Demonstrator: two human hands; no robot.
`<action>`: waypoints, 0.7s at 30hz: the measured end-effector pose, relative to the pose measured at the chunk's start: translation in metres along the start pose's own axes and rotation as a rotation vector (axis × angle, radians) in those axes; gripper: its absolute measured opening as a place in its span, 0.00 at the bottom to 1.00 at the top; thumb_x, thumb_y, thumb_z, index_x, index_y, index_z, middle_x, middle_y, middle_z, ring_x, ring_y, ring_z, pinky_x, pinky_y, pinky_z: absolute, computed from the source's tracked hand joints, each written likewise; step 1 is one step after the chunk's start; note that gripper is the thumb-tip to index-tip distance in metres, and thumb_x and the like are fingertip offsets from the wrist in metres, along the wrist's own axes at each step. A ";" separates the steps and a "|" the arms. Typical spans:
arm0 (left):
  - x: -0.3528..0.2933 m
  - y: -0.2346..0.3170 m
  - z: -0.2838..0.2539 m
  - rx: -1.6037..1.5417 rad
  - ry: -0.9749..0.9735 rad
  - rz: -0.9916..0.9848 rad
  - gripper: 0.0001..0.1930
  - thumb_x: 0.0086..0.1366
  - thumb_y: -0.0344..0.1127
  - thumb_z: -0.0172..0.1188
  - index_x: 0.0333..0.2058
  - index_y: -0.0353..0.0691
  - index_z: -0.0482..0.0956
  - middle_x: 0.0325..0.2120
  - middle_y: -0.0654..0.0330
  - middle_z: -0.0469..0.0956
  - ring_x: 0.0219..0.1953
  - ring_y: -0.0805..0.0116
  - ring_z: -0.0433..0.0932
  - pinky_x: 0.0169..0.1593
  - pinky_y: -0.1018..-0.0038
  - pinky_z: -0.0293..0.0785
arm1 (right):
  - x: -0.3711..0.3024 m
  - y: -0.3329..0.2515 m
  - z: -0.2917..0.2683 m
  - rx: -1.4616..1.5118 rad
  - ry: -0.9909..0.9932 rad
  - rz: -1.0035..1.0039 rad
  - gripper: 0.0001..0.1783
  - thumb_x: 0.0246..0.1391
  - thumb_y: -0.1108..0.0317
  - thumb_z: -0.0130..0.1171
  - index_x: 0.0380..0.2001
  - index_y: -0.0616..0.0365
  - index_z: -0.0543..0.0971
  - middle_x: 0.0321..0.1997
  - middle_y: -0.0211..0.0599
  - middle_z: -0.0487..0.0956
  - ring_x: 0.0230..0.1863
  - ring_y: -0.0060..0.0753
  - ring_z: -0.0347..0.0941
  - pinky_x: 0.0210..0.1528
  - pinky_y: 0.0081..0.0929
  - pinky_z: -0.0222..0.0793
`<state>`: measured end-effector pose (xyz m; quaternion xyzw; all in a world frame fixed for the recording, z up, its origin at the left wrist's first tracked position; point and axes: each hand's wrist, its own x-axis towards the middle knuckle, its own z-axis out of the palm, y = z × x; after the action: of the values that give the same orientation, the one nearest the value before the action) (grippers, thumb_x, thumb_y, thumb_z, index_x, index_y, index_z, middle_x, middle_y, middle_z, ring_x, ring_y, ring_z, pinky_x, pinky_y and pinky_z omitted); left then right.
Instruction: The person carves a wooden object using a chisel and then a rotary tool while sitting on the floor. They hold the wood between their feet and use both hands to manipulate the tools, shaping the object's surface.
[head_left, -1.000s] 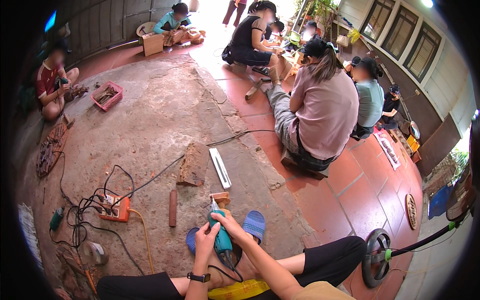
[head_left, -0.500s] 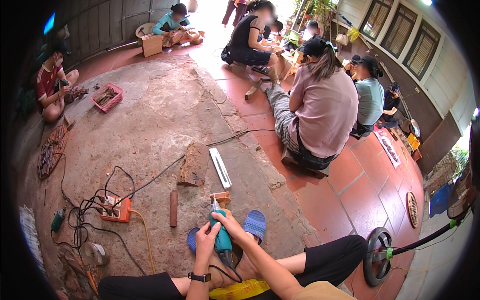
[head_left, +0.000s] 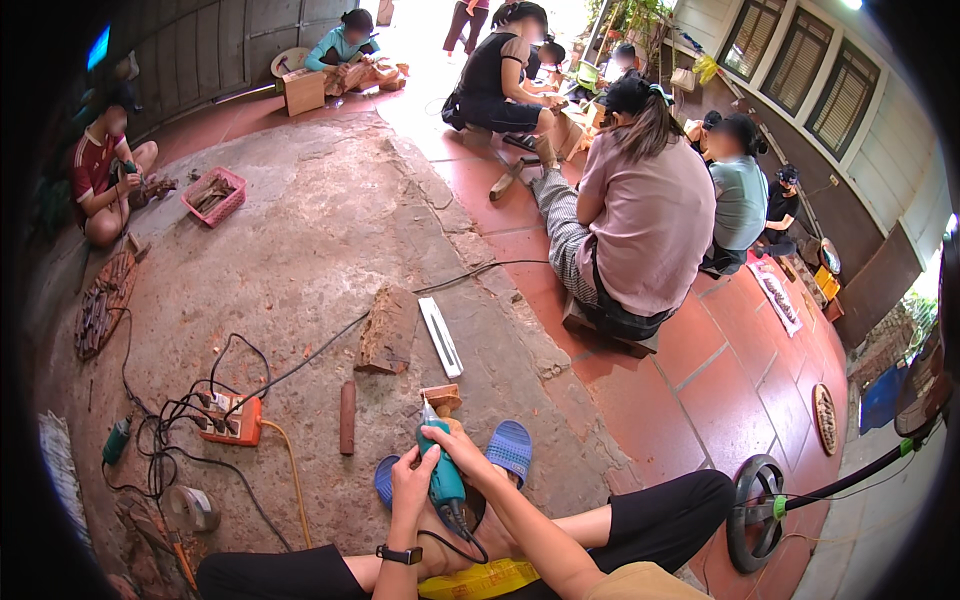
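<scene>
Between my bare feet and blue slippers [head_left: 511,450], my two hands hold a teal electric die grinder [head_left: 446,488] with a tapered pale tip pointing away from me. My left hand [head_left: 410,476] is closed on its left side, fingers near the front of the body. My right hand [head_left: 462,455] wraps the body from the right. At the tip lies a small brown carved wood piece [head_left: 443,398], on the ground just beyond my hands. Whether the tip touches it, I cannot tell. The tool's black cord loops down toward my lap.
Beyond the wood piece are a white case [head_left: 440,337], a wood block [head_left: 388,332] and a brown stick [head_left: 347,417]. On the left, an orange power strip [head_left: 232,418] has tangled cords, near another teal tool [head_left: 117,440]. Several people sit working; one in pink [head_left: 650,220] is at right.
The grinder's tip has shifted slightly left and toward me along the wood piece. Both hands keep their hold.
</scene>
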<state>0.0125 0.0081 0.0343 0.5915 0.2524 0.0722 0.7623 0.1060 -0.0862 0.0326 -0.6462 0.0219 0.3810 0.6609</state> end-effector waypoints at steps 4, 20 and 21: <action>0.000 0.001 0.000 -0.011 -0.008 0.000 0.17 0.67 0.40 0.60 0.45 0.30 0.80 0.32 0.65 0.80 0.31 0.81 0.75 0.35 0.82 0.72 | -0.001 -0.001 -0.002 0.018 -0.018 0.068 0.23 0.57 0.48 0.59 0.42 0.59 0.78 0.34 0.31 0.78 0.30 0.20 0.74 0.29 0.19 0.70; -0.004 0.012 0.001 0.007 -0.041 0.006 0.17 0.66 0.39 0.61 0.46 0.30 0.80 0.33 0.65 0.80 0.31 0.82 0.75 0.35 0.82 0.72 | -0.006 -0.003 -0.003 0.059 -0.048 0.054 0.21 0.57 0.49 0.60 0.42 0.57 0.77 0.34 0.29 0.76 0.31 0.18 0.73 0.30 0.19 0.71; -0.004 0.012 0.000 -0.007 -0.039 0.000 0.17 0.66 0.39 0.61 0.47 0.30 0.80 0.33 0.65 0.80 0.31 0.82 0.75 0.35 0.82 0.72 | -0.007 -0.005 -0.001 0.062 -0.045 0.059 0.21 0.57 0.49 0.60 0.42 0.57 0.77 0.34 0.28 0.76 0.31 0.18 0.73 0.30 0.19 0.71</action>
<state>0.0113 0.0101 0.0466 0.5902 0.2372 0.0615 0.7692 0.1041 -0.0897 0.0407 -0.6156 0.0380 0.4141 0.6694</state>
